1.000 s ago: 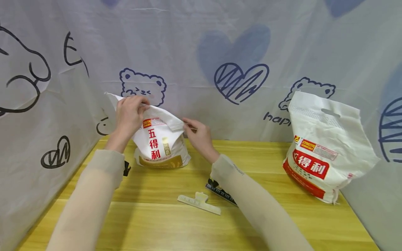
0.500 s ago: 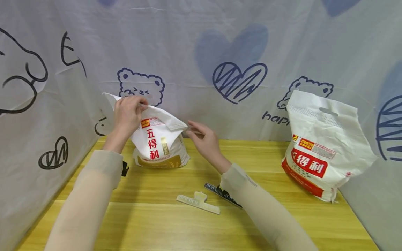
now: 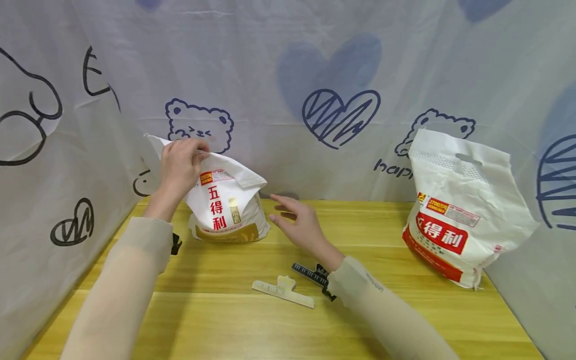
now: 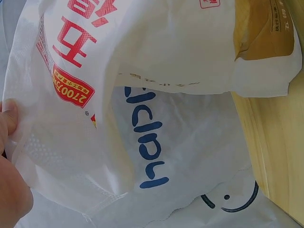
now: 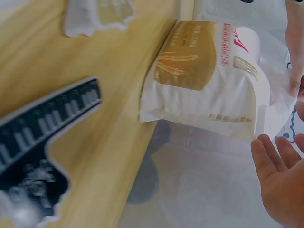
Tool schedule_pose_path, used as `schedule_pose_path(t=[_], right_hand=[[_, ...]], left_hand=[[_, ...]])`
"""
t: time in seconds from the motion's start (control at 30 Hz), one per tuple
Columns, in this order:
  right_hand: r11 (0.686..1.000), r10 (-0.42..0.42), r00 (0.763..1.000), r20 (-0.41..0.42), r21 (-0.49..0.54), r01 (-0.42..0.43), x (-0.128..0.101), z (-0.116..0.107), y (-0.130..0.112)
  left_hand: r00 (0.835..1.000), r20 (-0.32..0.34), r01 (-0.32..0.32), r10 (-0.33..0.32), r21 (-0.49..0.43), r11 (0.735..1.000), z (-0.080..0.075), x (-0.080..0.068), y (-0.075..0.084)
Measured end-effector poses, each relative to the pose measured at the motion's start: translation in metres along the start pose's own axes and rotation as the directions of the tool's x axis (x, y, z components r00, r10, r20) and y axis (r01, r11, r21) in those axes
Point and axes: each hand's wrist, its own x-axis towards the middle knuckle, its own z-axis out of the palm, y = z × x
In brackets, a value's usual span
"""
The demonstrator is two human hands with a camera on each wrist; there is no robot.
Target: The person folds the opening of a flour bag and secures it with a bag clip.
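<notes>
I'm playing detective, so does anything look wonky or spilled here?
Yes, the top of the bag with the gold bottom looks wonky: it's folded over and slants, with one corner poking out past the left hand, which grips it. I can't see anything spilled.

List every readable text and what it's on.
"五得利": gold-bottomed bag.
"2700万": gold-bottomed bag; red-bottomed bag.
"得利": red-bottomed bag, after a partly hidden character.
"happ": backdrop, cut off.
Too small or blurred: other bag print, right sleeve print, black clip lettering.
</notes>
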Motion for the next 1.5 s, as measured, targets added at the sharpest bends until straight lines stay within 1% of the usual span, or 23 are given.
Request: schedule_pose_path(t=[0.17,0.3,0.4,0.57,0.67,0.8,0.97,1.1,1.2,1.3,1.5], right_hand=[[1.000,0.008,0.997,0.078,-0.005,-0.008,-0.016,-0.004,0.008],[0.999,0.051,0.987,0.149,-0.026,-0.048,-0.028,-0.008,0.013],[0.995,0.102,0.972,0.211,-0.042,-0.095,-0.036,-0.009,0.015],[0.990,0.141,0.941,0.309,-0.038,-0.136,-0.048,-0.010,0.020],[0.989,0.147,0.924,0.354,-0.060,-0.134,-0.054,-0.009,0.023],[0.985,0.160,0.901,0.403,-0.125,-0.119,-0.059,-0.008,0.024],[0.977,0.192,0.865,0.464,-0.175,-0.123,-0.064,-0.006,0.026],[0.966,0.198,0.842,0.502,-0.244,-0.082,-0.068,-0.005,0.029],[0.955,0.201,0.828,0.524,-0.294,-0.046,-0.071,-0.003,0.031],[0.948,0.217,0.814,0.538,-0.315,-0.044,-0.072,-0.002,0.031],[0.947,0.236,0.799,0.553,-0.316,-0.061,-0.073,-0.001,0.030]], left_hand=[[1.000,0.005,-0.006,0.006,0.001,1.000,0.002,0.000,0.000],[1.000,0.008,-0.008,0.008,0.001,1.000,0.002,0.000,0.000],[1.000,0.007,-0.007,0.007,0.003,1.000,0.002,0.000,-0.001],[1.000,0.010,-0.004,0.004,0.001,1.000,0.002,-0.001,-0.002],[1.000,0.016,-0.004,0.004,0.000,1.000,0.002,-0.001,-0.002],[1.000,0.015,-0.008,0.008,-0.004,1.000,0.001,-0.001,-0.002],[1.000,0.009,-0.017,0.017,-0.010,1.000,0.000,-0.002,-0.003],[1.000,0.007,-0.017,0.017,-0.006,1.000,0.000,-0.003,-0.003],[1.000,0.006,-0.016,0.016,-0.003,1.000,0.000,-0.003,-0.003],[1.000,0.006,-0.016,0.016,-0.002,1.000,0.000,-0.003,-0.004],[1.000,0.011,-0.013,0.013,-0.002,1.000,-0.001,-0.004,-0.004]])
